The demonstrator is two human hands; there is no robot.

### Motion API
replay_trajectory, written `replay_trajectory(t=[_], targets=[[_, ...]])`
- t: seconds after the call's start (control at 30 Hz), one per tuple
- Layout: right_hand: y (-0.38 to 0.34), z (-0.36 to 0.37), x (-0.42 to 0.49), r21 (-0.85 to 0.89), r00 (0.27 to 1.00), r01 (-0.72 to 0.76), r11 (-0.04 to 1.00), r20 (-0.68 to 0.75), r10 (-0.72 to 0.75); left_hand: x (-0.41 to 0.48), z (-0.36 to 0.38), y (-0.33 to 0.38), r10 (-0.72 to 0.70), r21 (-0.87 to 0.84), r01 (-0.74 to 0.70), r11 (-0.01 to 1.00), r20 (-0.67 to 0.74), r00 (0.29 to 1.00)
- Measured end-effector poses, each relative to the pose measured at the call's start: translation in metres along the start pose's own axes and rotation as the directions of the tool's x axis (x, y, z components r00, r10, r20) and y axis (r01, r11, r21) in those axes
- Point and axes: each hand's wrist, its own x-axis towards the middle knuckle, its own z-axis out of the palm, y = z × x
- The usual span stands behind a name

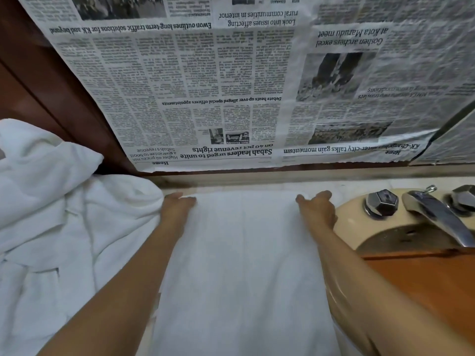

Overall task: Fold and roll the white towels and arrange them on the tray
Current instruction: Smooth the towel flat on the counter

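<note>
The left hand [177, 204] pinches the far left corner of the flat towel [244, 265], with the fingers curled over the edge. The right hand [317, 209] grips the far right corner in the same way. The two hands are well apart, one at each end of the towel's far edge, and both forearms run along its long sides. The towel is white and lies spread flat on the countertop [257, 182]. It fills the view from the centre down to 6 o'clock, and a faint crease runs along its middle.

At 9 o'clock from the towel, touching its left side, is a crumpled heap of white towels [64, 214]. At 3 o'clock is a cream sink [352, 217] with a chrome faucet [437, 217] and a faceted tap knob [381, 202]. A brown wooden tray [424, 278] lies over the basin's near part, towards 4 o'clock. At 12 o'clock, newspaper sheets [231, 86] cover the wall, hung upside down, with dark wood panelling [51, 86] at 10 o'clock.
</note>
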Motion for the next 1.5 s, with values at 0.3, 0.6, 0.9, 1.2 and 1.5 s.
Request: replay_trajectory(t=[0.3,0.6,0.9,1.2,1.5], targets=[[-0.007,0.002,0.034,0.547,0.996,-0.007,0.837,0.078,-0.043,0.006,0.000,0.019,0.257,0.080,-0.252,0.964,-0.061,0.965],[0.025,0.054,-0.015,-0.431,0.801,0.592,0.680,0.223,-0.556,-0.012,0.030,-0.053,0.623,0.762,-0.612,0.210,0.378,0.685],[0.032,0.067,0.015,-0.589,0.829,0.549,0.593,0.292,-0.477,0.006,0.019,-0.062,0.461,0.884,-0.461,0.079,0.378,0.803],[0.118,0.028,-0.152,-0.544,0.784,0.621,0.564,0.434,-0.445,-0.148,-0.056,-0.165,0.401,0.821,-0.565,0.082,0.492,0.773],[0.154,0.025,-0.148,-0.589,0.786,0.608,0.533,0.355,-0.506,-0.152,-0.098,-0.189,0.467,0.820,-0.572,0.022,0.497,0.731]])
